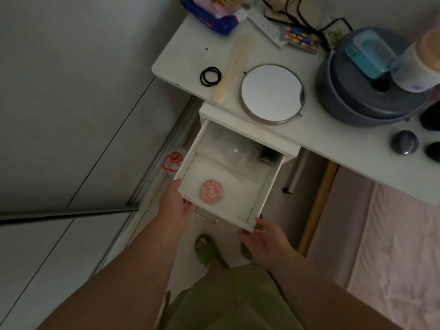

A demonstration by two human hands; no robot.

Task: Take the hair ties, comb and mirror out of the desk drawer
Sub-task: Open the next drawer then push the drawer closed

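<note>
The white desk drawer [258,198] stands pulled out under the desk [309,139]. On the desk top lie black hair ties [210,76], a cream comb [232,70] and a round metal-rimmed mirror [271,91], side by side near the front edge. My left hand [175,206] grips the drawer's front left corner. My right hand [264,241] touches the front right corner with spread fingers. Inside the drawer I see a round pink item [212,191], clear plastic wrap [238,156] and a dark object [266,154] at the back.
A grey lidded pot [357,101] with a blue box and a bottle [419,60] on it fills the desk's right side. Cables, a power strip [266,28] and packets lie at the back. A bed with pink sheet [385,234] is on the right, a sliding-door track [152,167] on the left.
</note>
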